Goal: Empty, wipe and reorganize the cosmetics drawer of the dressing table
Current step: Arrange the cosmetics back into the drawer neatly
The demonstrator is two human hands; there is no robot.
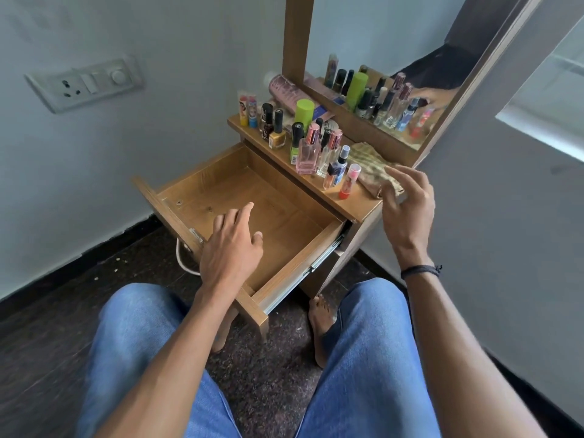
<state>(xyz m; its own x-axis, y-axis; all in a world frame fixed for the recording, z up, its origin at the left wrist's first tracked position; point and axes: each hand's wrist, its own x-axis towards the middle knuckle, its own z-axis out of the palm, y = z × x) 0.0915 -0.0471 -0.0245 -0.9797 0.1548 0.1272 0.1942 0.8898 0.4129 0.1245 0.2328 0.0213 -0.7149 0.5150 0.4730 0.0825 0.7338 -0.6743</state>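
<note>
Drawer (pixel 278 216): emptied, unwiped. Cloth (pixel 369 165) at two o'clock, beside right hand (pixel 407 210); both hands' fingers open, empty. Next, likely: grasp cloth.

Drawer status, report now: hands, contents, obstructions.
Left hand open, over the drawer. Right hand open, empty, by the cloth. Drawer pulled out, empty. Bottles stand on the tabletop; nothing blocks the drawer.

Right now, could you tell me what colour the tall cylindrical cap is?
Lime green cap, clearest in the head view.
</note>
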